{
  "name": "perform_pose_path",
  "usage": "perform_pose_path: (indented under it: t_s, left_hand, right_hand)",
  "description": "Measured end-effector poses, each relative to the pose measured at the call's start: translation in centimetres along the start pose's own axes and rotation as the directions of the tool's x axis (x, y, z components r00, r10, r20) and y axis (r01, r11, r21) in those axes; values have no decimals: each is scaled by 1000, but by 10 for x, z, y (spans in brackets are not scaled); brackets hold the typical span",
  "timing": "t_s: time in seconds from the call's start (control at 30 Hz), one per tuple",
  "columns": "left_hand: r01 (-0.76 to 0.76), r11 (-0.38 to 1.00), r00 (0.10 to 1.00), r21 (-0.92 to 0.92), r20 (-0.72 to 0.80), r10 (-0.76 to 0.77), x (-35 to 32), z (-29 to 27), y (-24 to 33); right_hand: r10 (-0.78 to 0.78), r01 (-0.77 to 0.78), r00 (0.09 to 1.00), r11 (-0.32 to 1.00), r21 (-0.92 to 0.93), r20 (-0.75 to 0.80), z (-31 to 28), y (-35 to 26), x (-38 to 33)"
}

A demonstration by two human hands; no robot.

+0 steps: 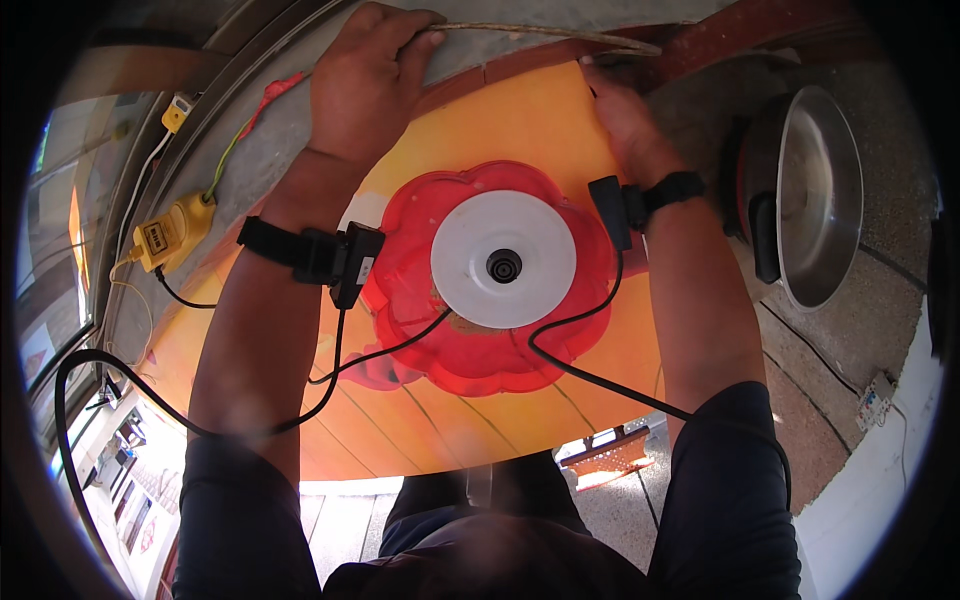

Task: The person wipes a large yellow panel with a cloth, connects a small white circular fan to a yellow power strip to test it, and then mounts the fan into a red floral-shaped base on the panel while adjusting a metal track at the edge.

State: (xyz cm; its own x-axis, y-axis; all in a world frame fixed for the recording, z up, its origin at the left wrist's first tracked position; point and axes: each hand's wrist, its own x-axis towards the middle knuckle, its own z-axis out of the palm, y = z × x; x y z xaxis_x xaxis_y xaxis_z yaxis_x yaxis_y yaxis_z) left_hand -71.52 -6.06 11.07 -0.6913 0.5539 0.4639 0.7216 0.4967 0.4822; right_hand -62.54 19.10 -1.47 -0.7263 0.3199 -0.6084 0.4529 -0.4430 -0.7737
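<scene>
L grip: we've the L hand (368, 85) pinching one end of a thin tan stick (545, 37) betw. thumb & fingers; prob. held by its tip so the rest reaches out to the R.
Stick: past the table's far edge, running across to near our R hand; cord or twig, we can't say.
R grip: R hand (632, 122) at the far R corner of the tabletop (500, 110); fingers mostly hidden, so we can't make out if it's gripping; maybe steadying the edge.
Wrists: black strap w/ small box on each, L (285, 250) & R (675, 188), cables hanging slack, prob. to let the arms move.
Betw. forearms: white disc (470, 250) w/ black centre connector, on a red scalloped tray (410, 225); tray prob. there to catch drips. Arms pass either side, apart from the disc.
Disc cord: runs L under our arm, prob. to the yellow power block (170, 235) for supply.
Far R: metal pan (822, 200), black handle, off the table; its support's unclear.
</scene>
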Motion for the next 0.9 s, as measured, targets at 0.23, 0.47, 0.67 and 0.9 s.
perform_pose_path:
  t_s: [0.23, 0.47, 0.67, 0.9]
  left_hand:
    - [13, 1000, 1000, 10, 8, -14, 0, 0, 2]
    - [-21, 1000, 1000, -21, -11, 21, 1, -1, 1]
    - [-48, 999, 999, -14, -2, 48, 0, -1, -3]
    - [-39, 999, 999, -30, 25, 40, -4, -4, 0]
  right_hand:
    - [-40, 40, 999, 997, 59, -6, 0, 6, 8]
    - [10, -18, 997, 994, 106, 75, -7, 4, 4]
    - [-83, 61, 981, 990, 126, 176, -14, 6, -34]
    - [43, -46, 999, 965, -260, -17, -33, 7, -100]
